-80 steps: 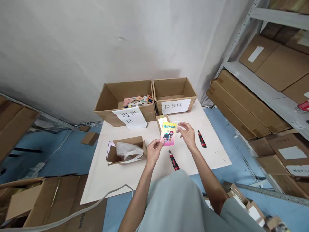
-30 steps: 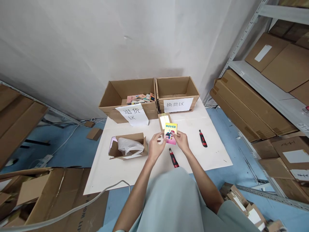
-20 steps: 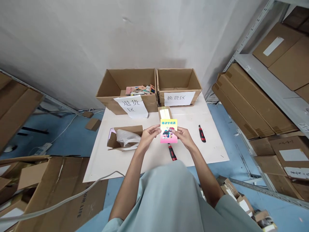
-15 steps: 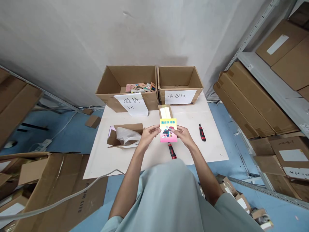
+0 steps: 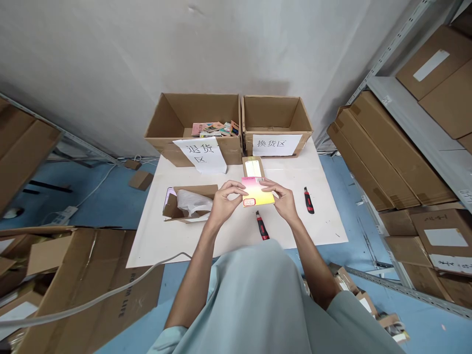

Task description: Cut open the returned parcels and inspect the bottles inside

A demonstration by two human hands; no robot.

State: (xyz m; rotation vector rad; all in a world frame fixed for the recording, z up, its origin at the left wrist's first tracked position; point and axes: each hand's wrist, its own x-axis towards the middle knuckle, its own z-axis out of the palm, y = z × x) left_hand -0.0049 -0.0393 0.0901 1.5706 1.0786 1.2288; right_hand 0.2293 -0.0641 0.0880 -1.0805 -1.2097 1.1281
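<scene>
A small pink-and-yellow book is held up over the table, its back cover with a barcode facing me and turned upside down. My left hand pinches its left edge between thumb and fingers. On the opposite edge my right hand grips it the same way. Just behind the book lies a small brown carton with a white label. A black-and-red utility knife rests on the table below the book, and a second utility knife lies to the right.
Two cardboard boxes with paper signs stand at the back: the left box contains several books, beside the right box. An opened carton with white plastic wrap sits left on the white table. Shelves with cartons flank the right side.
The book has been turned over: its front cover with cartoon figures faced me before, and its back cover does now. Both hands stay at its edges.
</scene>
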